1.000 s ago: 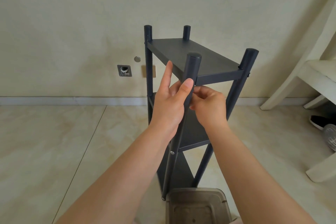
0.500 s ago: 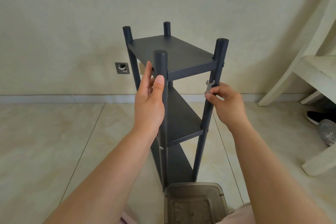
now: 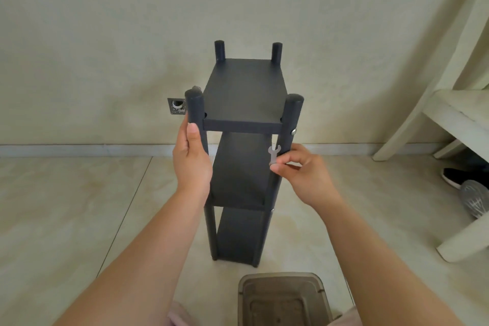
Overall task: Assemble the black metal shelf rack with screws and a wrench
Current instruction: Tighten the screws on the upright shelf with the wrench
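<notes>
The black metal shelf rack (image 3: 244, 92) stands upright on the tiled floor in front of me, its three shelves fixed between four round posts. My left hand (image 3: 191, 164) grips the near left post just below the top shelf, thumb up along the post. My right hand (image 3: 304, 171) pinches a small flat grey wrench (image 3: 273, 155) beside the near right post, its open jaw pointing up. A silver screw head (image 3: 293, 132) shows on the outer side of that post at top-shelf height, above the wrench.
A brown plastic box (image 3: 284, 299) sits on the floor right below me. A white chair frame (image 3: 449, 124) stands at the right, with a black shoe (image 3: 455, 176) and a clear bag under it. A wall socket plate (image 3: 176, 106) lies behind the left post.
The rack has been turned so its short front side faces me squarely. My left hand stayed on its post; my right hand moved out to the right post with the wrench.
</notes>
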